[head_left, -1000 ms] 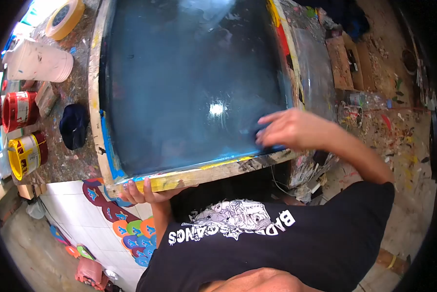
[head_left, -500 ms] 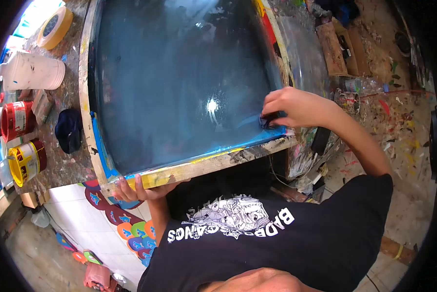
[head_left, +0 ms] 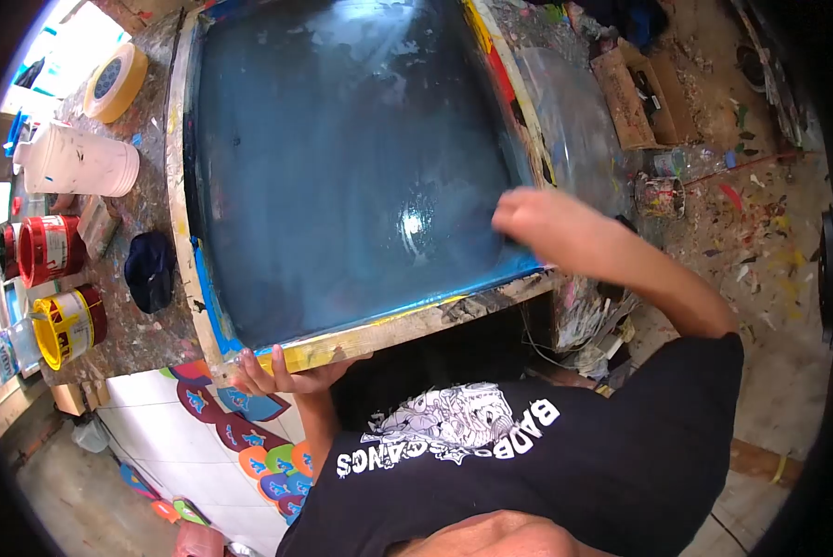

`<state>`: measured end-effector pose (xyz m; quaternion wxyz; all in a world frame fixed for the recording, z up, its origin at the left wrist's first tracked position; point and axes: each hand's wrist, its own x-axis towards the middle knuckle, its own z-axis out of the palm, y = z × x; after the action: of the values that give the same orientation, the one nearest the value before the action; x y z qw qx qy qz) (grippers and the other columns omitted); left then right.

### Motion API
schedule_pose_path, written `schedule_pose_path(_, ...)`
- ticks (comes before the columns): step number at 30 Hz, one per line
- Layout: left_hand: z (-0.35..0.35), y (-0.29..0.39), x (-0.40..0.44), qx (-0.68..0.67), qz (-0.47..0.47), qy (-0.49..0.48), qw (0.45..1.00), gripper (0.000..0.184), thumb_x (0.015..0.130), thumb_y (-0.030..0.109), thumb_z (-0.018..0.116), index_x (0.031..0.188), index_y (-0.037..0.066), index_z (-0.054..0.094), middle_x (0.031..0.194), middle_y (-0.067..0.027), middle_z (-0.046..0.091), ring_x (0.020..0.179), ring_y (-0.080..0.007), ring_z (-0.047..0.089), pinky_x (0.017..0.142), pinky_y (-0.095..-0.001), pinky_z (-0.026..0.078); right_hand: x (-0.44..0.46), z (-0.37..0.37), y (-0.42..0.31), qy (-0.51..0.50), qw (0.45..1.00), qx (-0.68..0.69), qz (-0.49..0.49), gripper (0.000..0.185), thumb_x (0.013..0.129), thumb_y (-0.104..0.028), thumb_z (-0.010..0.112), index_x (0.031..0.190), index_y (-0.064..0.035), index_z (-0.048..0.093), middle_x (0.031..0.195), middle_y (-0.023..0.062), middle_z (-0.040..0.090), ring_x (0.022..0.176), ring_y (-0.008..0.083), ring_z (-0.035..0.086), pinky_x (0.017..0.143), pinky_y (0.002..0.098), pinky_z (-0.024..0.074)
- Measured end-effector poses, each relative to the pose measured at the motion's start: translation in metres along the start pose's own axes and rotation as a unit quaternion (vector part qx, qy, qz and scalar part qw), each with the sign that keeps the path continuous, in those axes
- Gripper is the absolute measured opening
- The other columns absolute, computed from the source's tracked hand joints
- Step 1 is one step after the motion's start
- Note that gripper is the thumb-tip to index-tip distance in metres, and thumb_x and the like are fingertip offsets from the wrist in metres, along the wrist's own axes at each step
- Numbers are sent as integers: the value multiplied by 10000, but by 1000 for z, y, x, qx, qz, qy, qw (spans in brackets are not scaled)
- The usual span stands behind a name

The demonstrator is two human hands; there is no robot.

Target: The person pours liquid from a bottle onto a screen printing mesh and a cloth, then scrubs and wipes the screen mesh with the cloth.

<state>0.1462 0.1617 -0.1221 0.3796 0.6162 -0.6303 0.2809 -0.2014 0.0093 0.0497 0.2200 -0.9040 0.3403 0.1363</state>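
A wooden-framed printing screen (head_left: 426, 320) with a dark blue-grey mesh lies in front of me, its edges smeared with blue, yellow and red. My left hand (head_left: 286, 373) grips the frame's near left corner, fingertips over the top and the palm below. Over the mesh's near right corner is my right hand (head_left: 556, 227), closed and slightly blurred by motion. The dark cloth it pinched half a second ago is almost wholly hidden behind the fingers now. Wet, shiny patches show on the mesh.
On the left of the stained table are a tape roll (head_left: 117, 84), a whitish plastic tub (head_left: 82, 160), a red paint pot (head_left: 50, 251), a yellow paint pot (head_left: 64, 325) and a dark bunched cloth (head_left: 149, 272). A cardboard box (head_left: 625, 102) lies at right.
My right hand has rotated and lifted slightly at the near right corner, covering the cloth. My left hand keeps its hold on the frame. The whole view has shifted a little.
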Motion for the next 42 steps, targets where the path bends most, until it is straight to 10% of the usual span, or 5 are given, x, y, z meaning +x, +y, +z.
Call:
schedule_pose_path(5,-1,-3,-7,51,97,-12,994,1155,804,970,368,1469,26,376,1410,-170,441,1427,-432,370,1193,-618,154,58,16,66,240,958,-114,105,104,822,26,618,924,4,628,969,179,639,1023,360,661,860,451,571)
schedule_pose_path(26,-6,7,-17,16,-31,-23,999,1012,832,943,378,1427,127,449,1380,-139,461,1377,-392,398,1181,-640,188,91,36,82,306,894,-306,117,49,799,-45,636,795,-15,675,787,143,673,848,297,672,708,401,570)
schedule_pose_path(31,-16,1,-19,19,-20,-46,999,991,839,932,381,1421,133,453,1378,-132,462,1376,-385,399,1183,-639,185,165,-8,141,295,909,-218,196,57,791,-21,606,833,-14,644,879,181,675,889,324,646,774,411,562)
schedule_pose_path(36,-26,-7,-21,27,-22,-64,997,970,845,920,384,1415,138,457,1376,-126,463,1375,-379,401,1185,-638,181,92,35,41,281,955,-93,-7,401,816,60,566,1198,38,685,1268,207,693,1192,333,669,1065,395,529)
schedule_pose_path(42,-32,-7,-25,27,-24,-67,997,946,853,907,387,1408,145,461,1374,-118,464,1373,-370,402,1188,-637,177,148,-8,120,267,942,-143,146,288,872,9,555,1148,45,628,1225,227,681,1132,366,680,924,428,594)
